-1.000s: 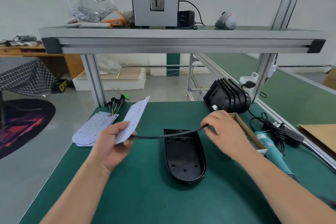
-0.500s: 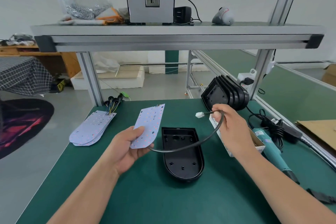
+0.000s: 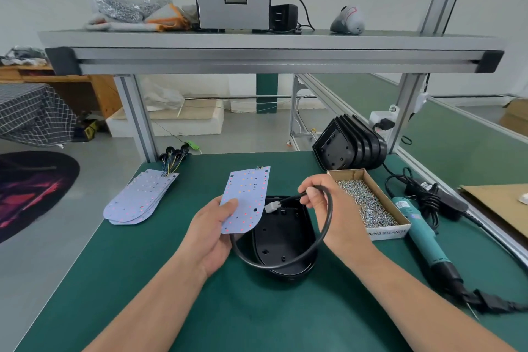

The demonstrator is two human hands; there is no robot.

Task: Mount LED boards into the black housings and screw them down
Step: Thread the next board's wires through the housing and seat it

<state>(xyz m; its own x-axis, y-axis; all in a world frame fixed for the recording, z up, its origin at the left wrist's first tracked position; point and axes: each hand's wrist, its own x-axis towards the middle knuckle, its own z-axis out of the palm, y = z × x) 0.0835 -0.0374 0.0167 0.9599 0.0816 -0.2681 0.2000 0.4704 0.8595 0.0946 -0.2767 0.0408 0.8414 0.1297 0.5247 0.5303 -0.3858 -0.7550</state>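
Two hands are in view at the centre of the frame: the left hand (image 3: 213, 237) grips one LED board (image 3: 248, 197), and the right hand (image 3: 328, 208) pinches one black cable (image 3: 274, 266) that ends in one white connector (image 3: 271, 206). One open black housing (image 3: 283, 240) lies on the counter (image 3: 228, 308). At centre left is one fanned stack of boards (image 3: 140, 197), several, too overlapped to count. At upper right is one row of housings (image 3: 350, 143), about five on edge. To the right are one cardboard box (image 3: 385, 233) of screws (image 3: 365, 203), too many to count, and one teal screwdriver (image 3: 423, 237).
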